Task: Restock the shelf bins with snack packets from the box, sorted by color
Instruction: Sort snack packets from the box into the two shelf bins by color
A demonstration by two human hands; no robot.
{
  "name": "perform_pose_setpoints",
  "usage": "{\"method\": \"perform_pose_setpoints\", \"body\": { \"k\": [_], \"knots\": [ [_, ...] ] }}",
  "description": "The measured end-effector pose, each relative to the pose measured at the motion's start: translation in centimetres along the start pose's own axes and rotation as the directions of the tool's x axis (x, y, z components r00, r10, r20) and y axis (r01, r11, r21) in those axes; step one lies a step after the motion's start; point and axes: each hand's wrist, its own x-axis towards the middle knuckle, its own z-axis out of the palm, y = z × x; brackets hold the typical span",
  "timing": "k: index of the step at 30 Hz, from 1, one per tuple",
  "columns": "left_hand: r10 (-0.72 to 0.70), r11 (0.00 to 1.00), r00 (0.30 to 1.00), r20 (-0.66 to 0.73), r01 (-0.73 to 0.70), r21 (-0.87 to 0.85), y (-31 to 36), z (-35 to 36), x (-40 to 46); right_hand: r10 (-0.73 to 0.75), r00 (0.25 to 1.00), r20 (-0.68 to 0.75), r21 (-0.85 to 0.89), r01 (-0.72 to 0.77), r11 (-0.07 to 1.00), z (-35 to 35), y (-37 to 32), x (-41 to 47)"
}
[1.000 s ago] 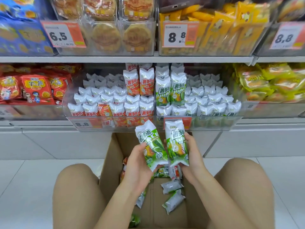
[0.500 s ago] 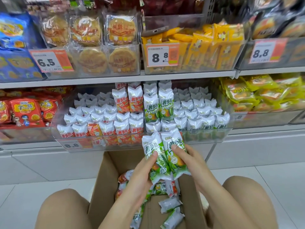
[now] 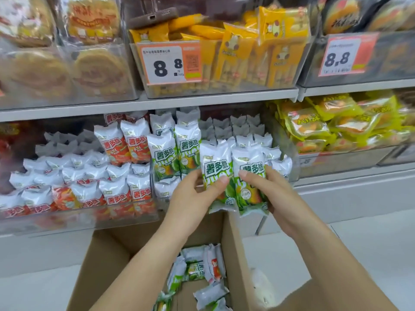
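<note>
Green packets [image 3: 233, 176]: two, white tops, green bottoms, upright side by side, just above the cardboard box [image 3: 107, 261], before the green bin [image 3: 222, 140].
Left hand [image 3: 193, 203]: gripping the left packet.
Right hand [image 3: 269, 189]: gripping the right packet.

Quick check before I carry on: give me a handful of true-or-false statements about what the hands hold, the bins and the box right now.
1. Each hand grips one green-and-white snack packet: left hand on the left green packet, right hand on the right green packet. True.
2. The two packets are held flat inside the brown cardboard box. False: they are upright, above the box, in front of the clear green-packet bin.
3. The orange-and-white packets sit in the bin left of the green ones. True.
4. The box is empty. False: several loose packets lie in it.
5. The price tag above reads 6.5. False: it reads 8.8.
</note>
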Motion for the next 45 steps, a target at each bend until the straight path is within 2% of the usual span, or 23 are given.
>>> {"method": "perform_pose_setpoints", "body": {
  "k": [3, 6, 12, 15, 17, 20, 24, 27, 30, 34, 38, 45],
  "knots": [
    [0.048, 0.995, 0.997, -0.059, -0.043, 0.091, 0.9, 1.6, 2.5, -0.056, 0.998, 0.024, -0.079, 0.058, 0.995, -0.6, -1.4, 2.5],
    [0.117, 0.962, 0.988, -0.106, -0.086, 0.259, 0.8, 2.6, 4.6, -0.100, 0.995, -0.026, -0.129, 0.096, 0.987, -1.2, -1.7, 5.3],
    [0.201, 0.924, 0.979, -0.029, -0.180, 0.338, 0.1, 2.3, 6.3, -0.112, 0.993, 0.049, -0.092, 0.116, 0.989, -2.1, -1.4, 8.0],
    [0.204, 0.898, 0.979, -0.004, -0.185, 0.400, 1.1, 1.8, 6.8, -0.092, 0.996, -0.016, -0.101, 0.090, 0.991, -1.9, -1.5, 9.1],
    [0.203, 0.894, 0.979, 0.015, -0.191, 0.404, 1.8, 1.5, 7.2, -0.074, 0.997, -0.029, -0.032, 0.073, 0.997, -2.1, -2.1, 9.7],
    [0.200, 0.896, 0.980, 0.008, -0.186, 0.402, 2.1, 1.6, 7.9, -0.100, 0.995, 0.004, -0.054, 0.100, 0.994, -2.4, -3.0, 9.9],
    [0.200, 0.901, 0.978, -0.053, -0.162, 0.403, 1.4, 2.8, 8.1, -0.115, 0.992, -0.048, -0.058, 0.112, 0.992, -2.3, -2.5, 10.0],
    [0.224, 0.869, 0.973, -0.064, -0.169, 0.465, 1.3, 3.4, 8.0, -0.112, 0.989, -0.098, 0.023, 0.115, 0.993, -2.0, -2.1, 9.9],
    [0.243, 0.847, 0.968, -0.062, -0.180, 0.501, 1.7, 3.5, 8.7, -0.141, 0.979, -0.151, 0.009, 0.144, 0.990, -1.9, -1.9, 9.8],
    [0.263, 0.843, 0.962, -0.067, -0.196, 0.501, 2.0, 4.0, 8.6, -0.172, 0.977, -0.129, 0.042, 0.178, 0.983, -1.9, -1.6, 9.0],
    [0.272, 0.829, 0.962, -0.016, -0.226, 0.511, 1.8, 4.1, 8.1, -0.130, 0.988, -0.090, 0.086, 0.137, 0.987, -2.4, -1.2, 9.3],
    [0.263, 0.828, 0.965, 0.004, -0.228, 0.512, 1.4, 4.0, 8.1, -0.085, 0.983, -0.160, 0.087, 0.099, 0.991, -2.8, -1.3, 10.5]
  ]
}}
